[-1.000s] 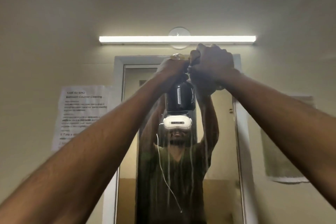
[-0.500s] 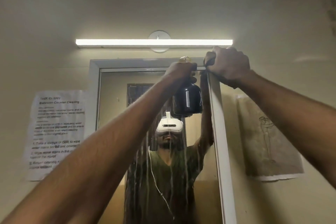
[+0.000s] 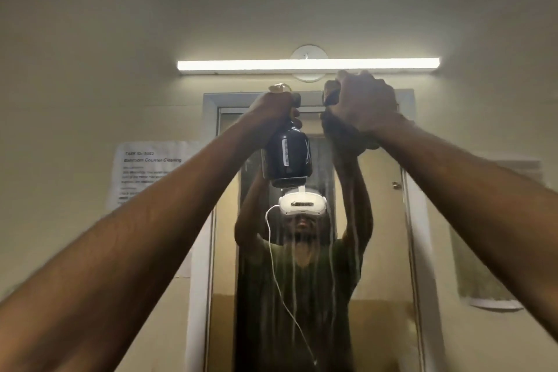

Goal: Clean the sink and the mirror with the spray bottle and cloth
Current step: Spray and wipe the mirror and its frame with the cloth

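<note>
While we raise both arms toward the upper centre of the frame, our left hand (image 3: pixel 273 109) grips the neck of the dark spray bottle (image 3: pixel 287 157), which hangs below it in front of the mirror (image 3: pixel 380 220). Our right hand (image 3: pixel 363 103), just right of it, is curled around a dark cloth (image 3: pixel 338 133) against the mirror's top edge. White streaks run down the glass, under a lit strip light (image 3: pixel 308 65).

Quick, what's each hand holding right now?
Left hand: grips the spray bottle.
Right hand: grips a dark cloth against the mirror.
</note>
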